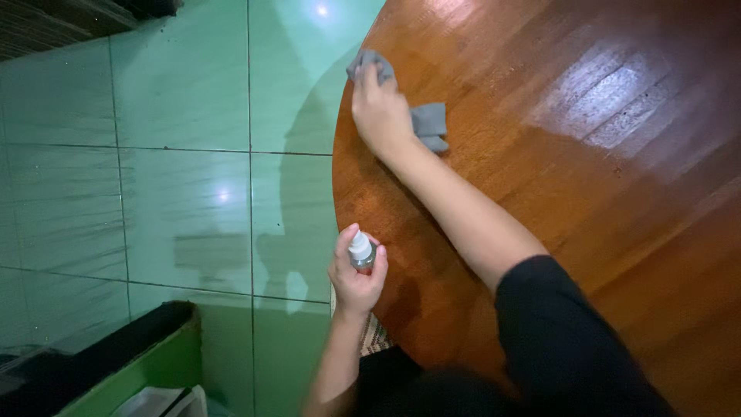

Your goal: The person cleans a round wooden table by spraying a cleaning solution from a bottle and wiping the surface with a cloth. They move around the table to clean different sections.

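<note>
The right hand (380, 116) is pressing a crumpled grey cloth (428, 123) flat-fingered onto the glossy round wooden counter (602, 193). The left hand (355, 278), fingers clamped, is gripping a small clear spray bottle (360, 252) at the counter's near left edge.

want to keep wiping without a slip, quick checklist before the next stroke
1. Cloth flat under the right hand: ok, pressed on the table.
2. Spray bottle held firmly in the left hand: ok, fingers wrapped round it.
3. Cloth away from the table edge: not ok, it lies close to the rim.
4. Nozzle aimed at the table: cannot tell.
5. Wood wet enough: cannot tell, only glare shows.
</note>
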